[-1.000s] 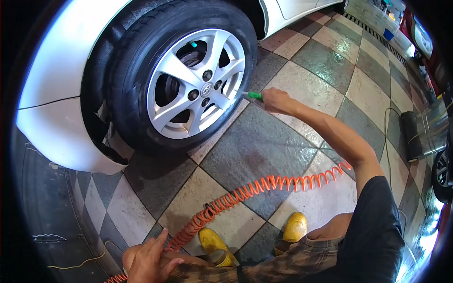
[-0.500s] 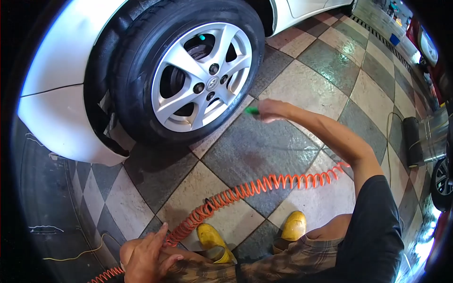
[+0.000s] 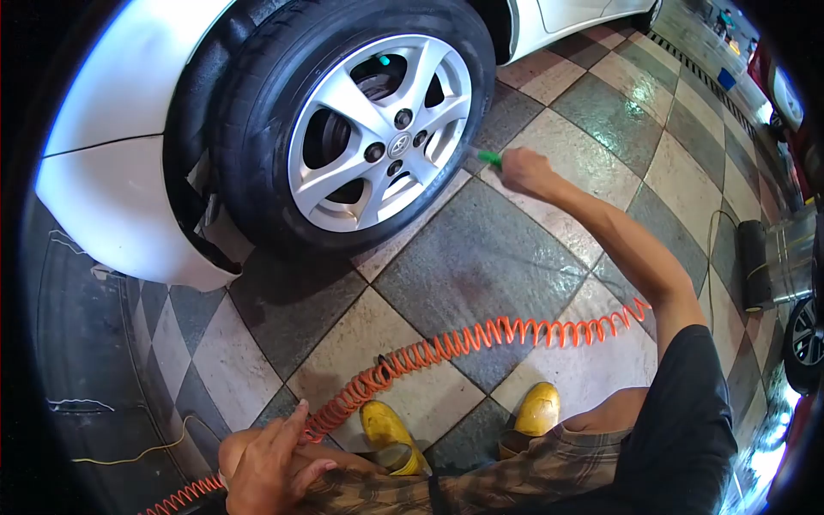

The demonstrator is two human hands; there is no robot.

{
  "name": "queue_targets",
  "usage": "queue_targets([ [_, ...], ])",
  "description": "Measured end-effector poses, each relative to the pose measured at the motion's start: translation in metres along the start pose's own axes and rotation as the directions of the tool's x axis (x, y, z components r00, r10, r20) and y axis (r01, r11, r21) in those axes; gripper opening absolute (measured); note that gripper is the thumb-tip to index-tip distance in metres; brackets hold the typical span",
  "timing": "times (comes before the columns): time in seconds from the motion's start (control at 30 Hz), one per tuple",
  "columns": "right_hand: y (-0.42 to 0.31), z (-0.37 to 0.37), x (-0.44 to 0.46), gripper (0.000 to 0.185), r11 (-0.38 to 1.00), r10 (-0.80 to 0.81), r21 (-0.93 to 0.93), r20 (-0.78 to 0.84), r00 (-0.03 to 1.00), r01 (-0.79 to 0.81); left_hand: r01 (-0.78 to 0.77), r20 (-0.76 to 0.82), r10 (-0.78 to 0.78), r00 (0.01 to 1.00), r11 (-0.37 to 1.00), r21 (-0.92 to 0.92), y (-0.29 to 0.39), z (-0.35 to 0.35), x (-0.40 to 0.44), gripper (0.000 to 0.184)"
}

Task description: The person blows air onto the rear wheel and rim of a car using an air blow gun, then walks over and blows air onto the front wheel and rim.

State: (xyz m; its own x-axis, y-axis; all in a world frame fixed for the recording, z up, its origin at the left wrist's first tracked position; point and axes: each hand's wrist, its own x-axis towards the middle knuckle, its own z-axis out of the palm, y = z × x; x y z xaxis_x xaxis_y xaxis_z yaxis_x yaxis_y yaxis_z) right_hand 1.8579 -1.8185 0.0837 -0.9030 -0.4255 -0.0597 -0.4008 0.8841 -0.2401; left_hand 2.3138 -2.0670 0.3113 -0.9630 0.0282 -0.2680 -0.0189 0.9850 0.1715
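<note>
My right hand is closed around a green-handled tool. Its blurred, pale tip points at the lower right side of the black tire; whether it touches the rubber I cannot tell. Inside the tire sits a silver spoked wheel rim with dark lug nuts round its centre cap. My left hand lies on my left knee, fingers spread, holding nothing visible. Just beyond it an orange coiled air hose stretches across my legs and the floor.
The white car fills the upper left. My yellow boots stand on the wet checkered tiles. A metal cylinder with a dark end and another wheel are at the far right. A yellow cord trails at lower left.
My right hand has moved up and to the right along the tire with the green-handled tool. The view has shifted slightly. My left hand stays on the knee.
</note>
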Motion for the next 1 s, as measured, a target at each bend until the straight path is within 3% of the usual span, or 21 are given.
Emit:
queue_targets([
  [0.13, 0.026, -0.034, 0.001, 0.040, 0.996, 0.091, -0.014, -0.113, 0.989, -0.093, 0.008, 0.000, -0.008, 1.000, 1.000, 0.016, 0.000, 0.000, 0.000, 0.079],
  [0.23, 0.041, -0.063, 0.005, 0.043, 0.991, 0.118, -0.053, -0.059, 0.991, -0.121, 0.004, 0.004, -0.004, 1.000, 1.000, 0.012, -0.002, 0.001, 0.000, 0.080],
  [0.27, 0.043, -0.063, -0.001, 0.046, 0.993, 0.117, -0.003, -0.239, 0.964, -0.121, 0.009, -0.002, -0.009, 1.000, 1.000, 0.010, -0.003, 0.002, 0.000, 0.080],
  [0.3, 0.047, -0.063, 0.001, 0.046, 0.992, 0.117, -0.006, -0.236, 0.965, -0.122, 0.015, -0.008, -0.015, 1.000, 1.000, 0.003, -0.002, 0.003, -0.001, 0.081],
  [0.37, 0.061, -0.065, 0.009, 0.050, 0.997, -0.004, -0.082, -0.035, 0.999, 0.001, 0.018, 0.001, -0.018, 1.000, 1.000, -0.012, -0.002, 0.003, -0.001, 0.080],
  [0.4, 0.054, -0.060, 0.000, 0.054, 0.997, 0.060, -0.024, -0.222, 0.973, -0.067, 0.025, 0.013, -0.024, 1.000, 0.999, -0.022, -0.002, 0.002, -0.001, 0.080],
  [0.43, 0.045, -0.063, -0.003, 0.054, 0.997, 0.060, -0.025, -0.220, 0.974, -0.067, 0.024, 0.014, -0.024, 1.000, 0.999, -0.023, -0.002, 0.001, -0.002, 0.080],
  [0.5, 0.035, -0.077, -0.003, 0.054, 0.986, 0.122, 0.081, 0.247, 0.961, -0.146, -0.015, -0.015, 0.015, 1.000, 1.000, 0.011, 0.000, 0.001, -0.002, 0.079],
  [0.53, 0.032, -0.054, -0.005, 0.054, 0.998, -0.038, -0.053, -0.047, 0.998, 0.035, -0.014, -0.017, 0.015, 1.000, 1.000, 0.016, 0.000, 0.000, 0.000, 0.079],
  [0.57, 0.033, -0.034, -0.007, 0.051, 0.999, -0.036, -0.036, -0.172, 0.984, 0.031, -0.012, -0.027, 0.012, 1.000, 1.000, -0.006, 0.000, 0.001, 0.001, 0.078],
  [0.63, 0.021, -0.023, -0.003, 0.048, 0.995, -0.093, 0.065, 0.284, 0.954, 0.078, 0.003, -0.035, -0.004, 0.999, 0.999, -0.034, 0.003, 0.002, -0.001, 0.078],
  [0.7, 0.008, 0.006, -0.017, 0.044, 0.965, -0.250, -0.085, -0.017, 0.968, 0.248, 0.003, -0.022, -0.004, 1.000, 0.999, -0.036, 0.002, 0.001, -0.001, 0.077],
  [0.77, -0.004, 0.022, -0.013, 0.041, 0.955, -0.292, -0.061, -0.023, 0.956, 0.290, 0.009, -0.014, -0.010, 1.000, 0.999, -0.043, 0.003, 0.001, -0.003, 0.077],
  [0.83, -0.016, 0.031, -0.011, 0.041, 0.932, -0.347, -0.062, 0.124, 0.930, 0.356, 0.007, -0.013, -0.007, 1.000, 0.999, -0.033, 0.003, -0.001, -0.001, 0.077],
  [0.97, -0.038, 0.045, -0.015, 0.042, 0.843, -0.538, -0.003, 0.058, 0.841, 0.539, -0.016, -0.038, 0.015, 0.999, 0.999, -0.043, 0.001, 0.001, 0.000, 0.078],
  [1.0, -0.050, 0.042, -0.019, 0.044, 0.867, -0.497, -0.017, 0.055, 0.866, 0.498, -0.022, -0.041, 0.020, 0.999, 0.999, -0.047, 0.000, 0.002, -0.002, 0.078],
])
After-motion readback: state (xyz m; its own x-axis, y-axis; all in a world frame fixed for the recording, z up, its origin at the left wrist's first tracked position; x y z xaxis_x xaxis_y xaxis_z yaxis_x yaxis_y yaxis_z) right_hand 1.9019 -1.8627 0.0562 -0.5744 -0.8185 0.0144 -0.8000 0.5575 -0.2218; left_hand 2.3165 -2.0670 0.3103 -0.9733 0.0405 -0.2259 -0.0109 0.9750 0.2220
